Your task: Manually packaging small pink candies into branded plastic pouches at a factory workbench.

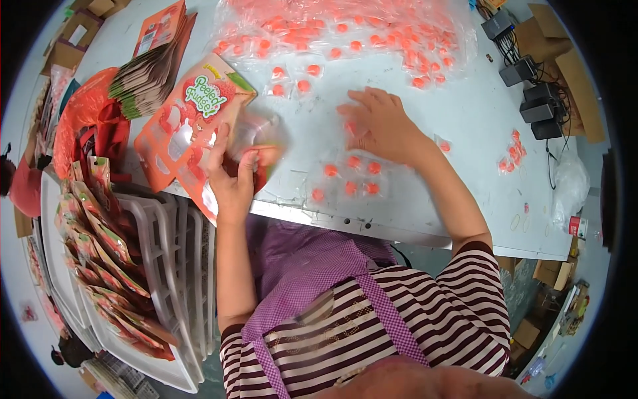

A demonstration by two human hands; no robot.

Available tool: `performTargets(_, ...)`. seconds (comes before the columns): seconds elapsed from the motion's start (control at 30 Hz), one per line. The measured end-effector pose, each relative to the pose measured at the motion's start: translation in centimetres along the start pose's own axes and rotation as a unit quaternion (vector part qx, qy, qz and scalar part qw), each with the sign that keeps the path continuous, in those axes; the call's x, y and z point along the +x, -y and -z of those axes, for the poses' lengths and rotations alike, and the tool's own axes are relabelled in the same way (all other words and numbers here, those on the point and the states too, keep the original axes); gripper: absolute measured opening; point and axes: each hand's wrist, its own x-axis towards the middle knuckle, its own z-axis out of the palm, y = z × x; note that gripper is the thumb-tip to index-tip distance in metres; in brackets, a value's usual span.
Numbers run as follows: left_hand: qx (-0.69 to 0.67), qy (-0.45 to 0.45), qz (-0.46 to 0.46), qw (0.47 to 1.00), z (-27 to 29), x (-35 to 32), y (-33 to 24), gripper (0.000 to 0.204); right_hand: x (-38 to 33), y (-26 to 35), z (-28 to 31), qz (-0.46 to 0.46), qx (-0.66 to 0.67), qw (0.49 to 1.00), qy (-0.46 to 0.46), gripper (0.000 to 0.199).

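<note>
Left hand (229, 176): pinches between thumb and fingers, narrowly closed, a glossy red-orange printed plastic pouch (196, 179) at the near left edge of a pale blue-white worktable (292, 133); long axis of the pouch slanting from lower left to upper right; green-tinged, blurred end pointing to the upper right, lower corner jutting past the table's edge; just above the thumb, a streak of clear film (256, 130), too blurred to tell whether part of the pouch or separate.

Right hand (382, 126): hangs low over the tabletop, fingers spread fairly wide, with a small clear-plastic sachet with a round red-orange centre (352, 128) at the fingertips; cannot tell whether gripped or merely covered.

Beside the left hand, a matching flat pouch (206, 100): slants likewise, green-edged end at upper right; beyond it, a fanned stack of pouches (149, 80).

Toward the near edge, between the forearms: six loose sachets (350, 188) in two rough rows; farther off, four more sachets (304, 86); at the far side, a broad overlapping heap of sachets (345, 33); to the right, a small cluster of sachets (512, 153).

Left of the table: white plastic trays (159, 249), with overlapping printed pouches (113, 266).
</note>
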Motion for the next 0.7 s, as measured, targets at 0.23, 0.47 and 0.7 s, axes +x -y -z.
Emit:
performTargets(0.23,0.096,0.077,-0.002,0.992,0.4,0.0,-0.1,0.039,-3.2,1.1,-0.4,0.054,0.025,0.998,-0.019,0.063)
performTargets(0.47,0.235,0.125,-0.081,0.961,0.3,0.6,-1.7,0.044,-1.4,3.5,0.7,0.044,0.165,0.984,-0.047,0.048)
performTargets(0.7,0.198,0.092,-0.099,0.971,0.3,0.3,-1.3,0.048,7.2,5.8,-3.7,-0.039,0.496,0.866,0.045,0.039)
